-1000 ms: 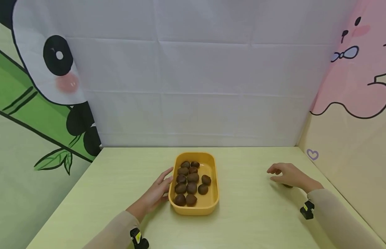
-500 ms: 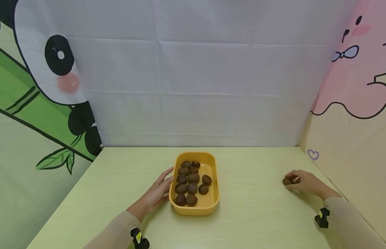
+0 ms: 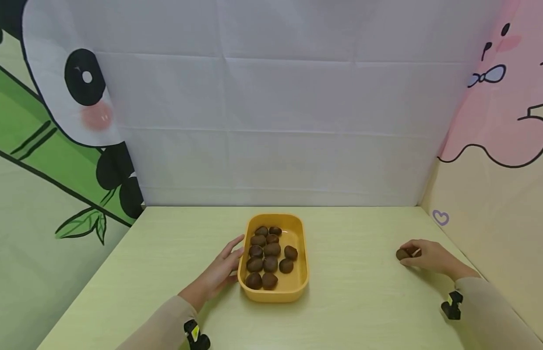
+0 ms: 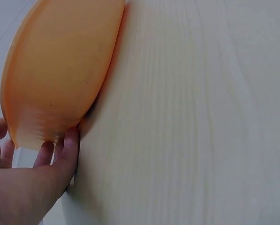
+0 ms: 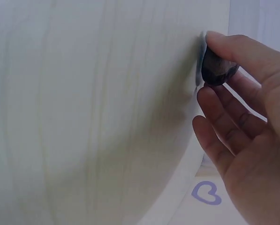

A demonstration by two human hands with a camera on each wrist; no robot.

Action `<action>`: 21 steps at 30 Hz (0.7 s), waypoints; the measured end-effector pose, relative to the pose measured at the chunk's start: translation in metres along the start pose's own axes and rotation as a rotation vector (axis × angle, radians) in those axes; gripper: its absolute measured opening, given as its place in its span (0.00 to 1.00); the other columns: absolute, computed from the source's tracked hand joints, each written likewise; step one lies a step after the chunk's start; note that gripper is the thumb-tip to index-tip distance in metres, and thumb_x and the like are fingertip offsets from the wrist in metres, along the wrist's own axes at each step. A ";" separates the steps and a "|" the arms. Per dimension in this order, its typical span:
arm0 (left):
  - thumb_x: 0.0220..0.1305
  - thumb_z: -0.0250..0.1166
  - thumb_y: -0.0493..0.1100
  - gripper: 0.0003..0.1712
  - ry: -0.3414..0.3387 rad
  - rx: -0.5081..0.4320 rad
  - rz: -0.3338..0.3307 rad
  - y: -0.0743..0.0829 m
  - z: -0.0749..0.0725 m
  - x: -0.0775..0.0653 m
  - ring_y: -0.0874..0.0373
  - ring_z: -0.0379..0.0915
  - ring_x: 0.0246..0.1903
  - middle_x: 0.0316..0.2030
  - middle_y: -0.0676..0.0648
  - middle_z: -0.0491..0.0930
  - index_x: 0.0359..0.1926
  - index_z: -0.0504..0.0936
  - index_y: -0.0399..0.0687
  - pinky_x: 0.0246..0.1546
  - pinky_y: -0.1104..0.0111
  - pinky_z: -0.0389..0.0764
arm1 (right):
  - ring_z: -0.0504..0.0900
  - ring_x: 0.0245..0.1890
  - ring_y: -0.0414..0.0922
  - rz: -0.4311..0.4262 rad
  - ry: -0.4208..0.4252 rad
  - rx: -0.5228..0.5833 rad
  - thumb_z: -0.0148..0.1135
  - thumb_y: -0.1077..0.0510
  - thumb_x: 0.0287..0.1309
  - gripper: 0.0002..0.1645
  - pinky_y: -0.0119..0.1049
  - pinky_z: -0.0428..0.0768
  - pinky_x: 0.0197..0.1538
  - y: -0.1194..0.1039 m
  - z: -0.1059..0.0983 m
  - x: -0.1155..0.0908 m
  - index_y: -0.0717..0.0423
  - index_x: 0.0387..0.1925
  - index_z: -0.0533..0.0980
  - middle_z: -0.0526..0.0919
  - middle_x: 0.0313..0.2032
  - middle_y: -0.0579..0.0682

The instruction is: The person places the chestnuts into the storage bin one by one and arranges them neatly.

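In the head view, a yellow plastic tray (image 3: 298, 284) stands mid-table with several brown chestnuts (image 3: 270, 264) inside, most of them in rows along its left side. My left hand (image 3: 212, 277) touches the tray's left wall with extended fingers. The left wrist view shows those fingertips (image 4: 71, 136) against the tray's outer side (image 4: 67, 61). Far to the right, my right hand (image 3: 433, 257) pinches a single chestnut (image 3: 403, 254) at the tabletop. From the right wrist, that chestnut (image 5: 218, 68) sits between thumb and index finger, the other fingers spread loosely below.
The pale wooden table (image 3: 350, 311) extends on both sides of the tray. A white sheet (image 3: 280, 121) hangs behind it. Printed panels, a panda (image 3: 74, 112) at left and a pink animal (image 3: 499, 116) at right, flank the table.
My right hand has moved right and down from above the table and now pinches the chestnut, which was mostly hidden beneath it. The left hand and tray have hardly moved.
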State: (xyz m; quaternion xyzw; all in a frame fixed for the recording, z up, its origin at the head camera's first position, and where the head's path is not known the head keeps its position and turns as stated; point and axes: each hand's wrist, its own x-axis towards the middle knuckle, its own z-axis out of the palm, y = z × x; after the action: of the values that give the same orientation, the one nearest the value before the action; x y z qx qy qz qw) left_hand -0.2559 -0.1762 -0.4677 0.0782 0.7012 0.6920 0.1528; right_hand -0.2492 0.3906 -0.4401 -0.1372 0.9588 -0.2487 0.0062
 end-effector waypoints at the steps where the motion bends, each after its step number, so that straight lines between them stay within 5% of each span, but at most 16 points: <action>1: 0.79 0.49 0.57 0.33 -0.001 0.002 0.000 0.000 0.000 0.000 0.38 0.69 0.63 0.71 0.33 0.61 0.79 0.51 0.64 0.57 0.46 0.75 | 0.81 0.37 0.45 0.001 -0.001 0.002 0.75 0.52 0.55 0.24 0.37 0.78 0.38 -0.001 0.000 0.001 0.62 0.50 0.81 0.83 0.38 0.48; 11: 0.79 0.49 0.57 0.33 0.001 0.004 -0.011 0.000 -0.001 0.001 0.39 0.69 0.64 0.71 0.34 0.62 0.79 0.52 0.65 0.58 0.46 0.74 | 0.80 0.35 0.41 -0.080 -0.020 0.040 0.76 0.53 0.55 0.25 0.34 0.78 0.36 -0.029 0.007 0.024 0.64 0.50 0.80 0.82 0.38 0.48; 21: 0.79 0.50 0.57 0.33 0.000 -0.009 -0.010 -0.003 -0.002 0.004 0.39 0.68 0.64 0.71 0.34 0.62 0.79 0.52 0.65 0.59 0.46 0.73 | 0.80 0.36 0.43 -0.213 -0.048 0.036 0.74 0.55 0.57 0.24 0.36 0.78 0.38 -0.082 0.020 0.051 0.62 0.52 0.79 0.82 0.41 0.48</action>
State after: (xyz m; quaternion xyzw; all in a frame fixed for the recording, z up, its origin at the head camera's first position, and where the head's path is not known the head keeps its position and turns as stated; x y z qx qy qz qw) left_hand -0.2603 -0.1765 -0.4710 0.0740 0.6985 0.6943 0.1566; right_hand -0.2748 0.2986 -0.4156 -0.2439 0.9337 -0.2620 0.0052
